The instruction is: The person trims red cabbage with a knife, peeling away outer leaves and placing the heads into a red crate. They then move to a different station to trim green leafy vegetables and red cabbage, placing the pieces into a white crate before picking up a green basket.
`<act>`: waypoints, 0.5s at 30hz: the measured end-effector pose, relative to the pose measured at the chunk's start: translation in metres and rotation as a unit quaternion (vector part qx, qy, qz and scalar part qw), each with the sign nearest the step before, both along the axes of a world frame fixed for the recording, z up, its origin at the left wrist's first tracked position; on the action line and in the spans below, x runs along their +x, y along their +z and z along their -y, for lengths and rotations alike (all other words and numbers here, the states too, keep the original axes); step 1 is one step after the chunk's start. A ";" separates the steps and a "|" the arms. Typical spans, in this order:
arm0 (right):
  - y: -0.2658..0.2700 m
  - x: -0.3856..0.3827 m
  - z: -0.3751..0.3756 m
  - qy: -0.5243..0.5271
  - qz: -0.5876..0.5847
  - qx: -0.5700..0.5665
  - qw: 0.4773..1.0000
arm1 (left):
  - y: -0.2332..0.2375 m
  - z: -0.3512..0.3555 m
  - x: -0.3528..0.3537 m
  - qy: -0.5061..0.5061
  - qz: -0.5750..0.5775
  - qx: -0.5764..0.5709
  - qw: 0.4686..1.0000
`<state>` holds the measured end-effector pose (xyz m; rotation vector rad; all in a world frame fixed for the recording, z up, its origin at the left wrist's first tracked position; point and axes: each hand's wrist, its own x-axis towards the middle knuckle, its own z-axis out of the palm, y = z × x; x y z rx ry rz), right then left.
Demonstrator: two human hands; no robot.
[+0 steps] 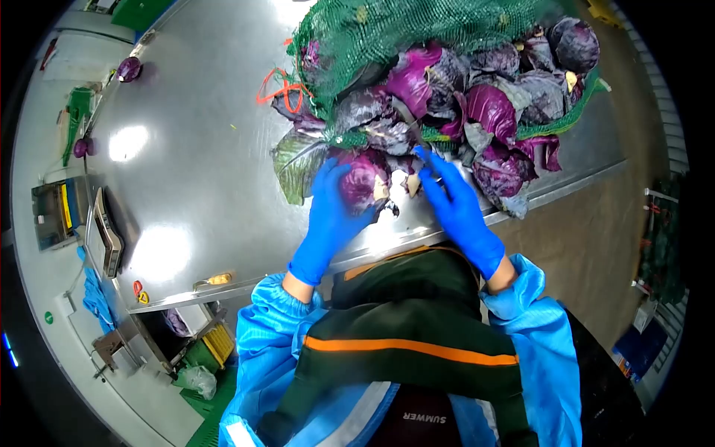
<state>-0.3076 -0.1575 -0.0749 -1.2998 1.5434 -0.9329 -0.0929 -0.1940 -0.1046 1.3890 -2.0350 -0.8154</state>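
Observation:
My left hand [333,216], in a blue glove, curls around the left side of a purple cabbage head [363,179] near the table's front edge. A pale cut stem shows on that cabbage. My right hand [453,205], also gloved in blue, is just to the right of it, with the fingers closed around what looks like a knife [409,121]. Its narrow grey blade points away from me towards the pile; the handle is hidden in the glove. Loose outer leaves and more purple cabbages [491,108] lie beyond both hands. A green leaf [296,160] rests left of the held cabbage.
A green mesh sack [417,30] spreads over the cabbage pile, with an orange string [281,91] at its left. On the steel table [201,141] are a single cabbage [129,69], scissors [140,292] and a yellow-handled tool [214,280]. A scale-like device [108,232] stands at the left edge.

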 end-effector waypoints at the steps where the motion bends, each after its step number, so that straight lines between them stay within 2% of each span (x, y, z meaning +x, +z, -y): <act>1: 0.005 0.008 -0.006 0.044 -0.021 0.008 0.999 | 0.006 0.000 -0.002 0.003 0.019 0.025 1.000; 2: 0.002 0.015 -0.011 0.083 -0.046 -0.034 0.995 | 0.013 0.003 -0.005 0.007 0.035 0.045 0.998; 3: -0.013 0.028 -0.015 0.052 -0.043 -0.065 0.996 | 0.017 0.005 -0.008 0.013 0.050 0.066 0.997; 5: -0.028 0.029 -0.010 0.012 0.048 0.044 0.998 | 0.016 0.009 -0.003 -0.008 0.095 0.068 0.993; 7: -0.024 0.020 -0.008 -0.007 0.044 0.079 0.996 | 0.015 0.013 0.003 -0.008 0.103 0.081 0.991; 10: -0.017 0.012 -0.011 0.014 0.047 0.056 0.997 | 0.000 0.010 0.001 0.024 0.019 0.009 1.000; 11: -0.017 0.013 -0.010 0.014 0.037 0.060 0.997 | -0.001 0.009 -0.002 0.045 0.013 0.001 0.999; 14: -0.028 0.036 -0.010 -0.039 0.137 0.083 0.986 | -0.001 -0.007 -0.013 0.105 0.007 -0.029 0.994; 15: -0.032 0.036 -0.009 -0.041 0.122 0.073 0.989 | 0.000 -0.014 -0.013 0.103 0.001 -0.012 0.995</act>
